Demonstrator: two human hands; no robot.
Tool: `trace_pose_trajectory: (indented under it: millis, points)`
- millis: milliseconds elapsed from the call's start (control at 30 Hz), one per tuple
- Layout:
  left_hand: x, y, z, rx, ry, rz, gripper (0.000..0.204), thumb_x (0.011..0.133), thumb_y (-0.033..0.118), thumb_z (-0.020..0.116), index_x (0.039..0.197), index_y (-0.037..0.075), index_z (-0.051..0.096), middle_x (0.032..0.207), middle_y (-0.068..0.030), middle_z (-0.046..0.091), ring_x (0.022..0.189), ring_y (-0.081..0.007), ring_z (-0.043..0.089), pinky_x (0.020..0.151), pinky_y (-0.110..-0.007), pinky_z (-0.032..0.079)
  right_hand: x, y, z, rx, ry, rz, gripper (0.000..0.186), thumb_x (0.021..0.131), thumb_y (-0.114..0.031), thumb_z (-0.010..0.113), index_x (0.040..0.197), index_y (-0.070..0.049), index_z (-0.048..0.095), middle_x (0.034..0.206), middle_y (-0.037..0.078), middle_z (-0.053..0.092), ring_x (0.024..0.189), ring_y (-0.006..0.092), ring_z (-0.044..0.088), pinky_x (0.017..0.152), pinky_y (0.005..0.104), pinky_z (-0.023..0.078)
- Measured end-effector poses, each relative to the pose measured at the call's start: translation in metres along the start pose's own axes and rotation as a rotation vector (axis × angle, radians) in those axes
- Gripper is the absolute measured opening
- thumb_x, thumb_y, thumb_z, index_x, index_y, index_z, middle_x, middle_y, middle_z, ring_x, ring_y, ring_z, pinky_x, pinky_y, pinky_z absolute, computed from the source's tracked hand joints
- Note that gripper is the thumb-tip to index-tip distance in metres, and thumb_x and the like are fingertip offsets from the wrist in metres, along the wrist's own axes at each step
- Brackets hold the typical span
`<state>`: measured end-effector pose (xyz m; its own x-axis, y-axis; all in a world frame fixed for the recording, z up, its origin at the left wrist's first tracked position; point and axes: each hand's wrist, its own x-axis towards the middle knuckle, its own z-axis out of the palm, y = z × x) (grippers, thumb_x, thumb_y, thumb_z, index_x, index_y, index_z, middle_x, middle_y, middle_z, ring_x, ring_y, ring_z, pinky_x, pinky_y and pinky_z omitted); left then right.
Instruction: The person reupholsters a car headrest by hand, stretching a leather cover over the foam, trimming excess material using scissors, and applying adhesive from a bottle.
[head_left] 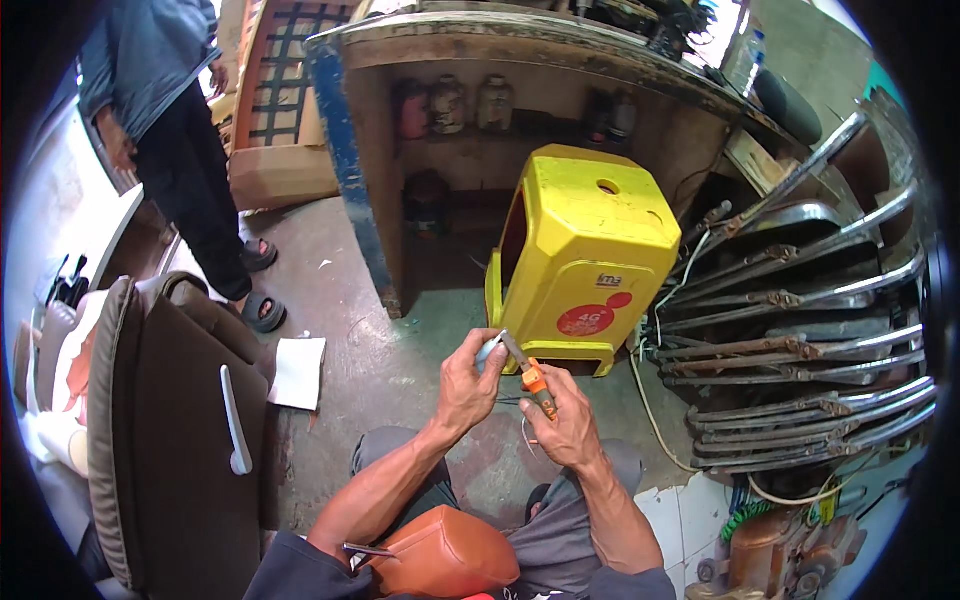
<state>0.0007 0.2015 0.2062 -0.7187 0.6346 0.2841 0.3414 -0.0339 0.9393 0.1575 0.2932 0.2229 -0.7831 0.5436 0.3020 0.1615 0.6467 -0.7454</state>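
My left hand (466,388) pinches a small pale bluish-white piece (487,352), whose kind I cannot make out. Closed around an orange and dark grey handle, my right hand (570,422) holds a hand tool (534,378) with a flat metal end like a blade. Its tip meets or nearly meets the pale piece at my left fingertips. Below my right fingers hangs a thin light strand. Across my lap lies a padded tan-brown leather-like cushion (445,552), with a dark metal rod sticking out at its left.
A yellow plastic stool (600,230) stands just ahead, before a worn workbench (365,150) with jars below. Chromed metal frames (800,350) are stacked at right. A dark brown seat (180,430) stands at left, near white paper (297,372). Another person (185,140) stands behind it.
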Motion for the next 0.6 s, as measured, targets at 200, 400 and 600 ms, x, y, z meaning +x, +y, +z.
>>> trace_pose_trajectory:
  millis: [200,400,600]
  points:
    - [-0.002,-0.002,0.015,-0.005,-0.044,0.002,0.024,0.103,0.020,0.065,0.119,0.002,0.067,0.085,-0.0108,0.069,0.068,-0.0116,0.059,0.063,-0.032,0.049,-0.005,0.002,-0.016,-0.011,0.041,0.004,0.035,0.087,-0.008,0.074,0.119,0.002,0.065,0.110,0.018,0.066,0.101,0.0353,0.068,0.089,0.0416,0.053]
    - [0.006,-0.008,-0.009,-0.818,-0.549,-0.342,0.029,0.109,0.032,0.058,0.106,0.003,0.060,0.070,-0.0004,0.052,0.054,-0.0106,0.044,0.052,-0.026,0.038,-0.008,0.000,-0.034,0.083,-0.072,0.017,0.030,0.088,-0.011,0.073,0.114,0.002,0.066,0.101,0.016,0.065,0.094,0.0356,0.067,0.086,0.0421,0.053]
    - [0.009,-0.006,-0.033,-1.349,-1.001,-0.506,0.041,0.113,0.037,0.046,0.105,0.000,0.060,0.064,-0.0003,0.050,0.046,-0.0084,0.043,0.044,-0.024,0.035,-0.006,-0.004,-0.047,0.348,-0.354,-0.006,0.029,0.090,-0.011,0.073,0.115,0.003,0.067,0.097,0.012,0.064,0.091,0.0261,0.065,0.083,0.0364,0.051]
